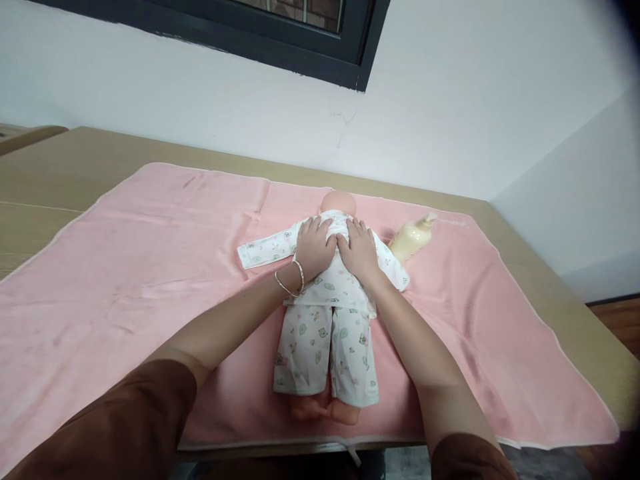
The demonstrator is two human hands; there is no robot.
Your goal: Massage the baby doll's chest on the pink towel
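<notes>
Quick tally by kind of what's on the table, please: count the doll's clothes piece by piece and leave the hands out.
Doll: 1
Patterned top: 1
Patterned trousers: 1
Bottle: 1
Pink cloth: 1
Total: 5

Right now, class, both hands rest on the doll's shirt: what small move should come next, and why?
Perhaps slide the left hand and right hand slightly toward the trousers: both lie high on the shirt, leaving its lower part uncovered.
</notes>
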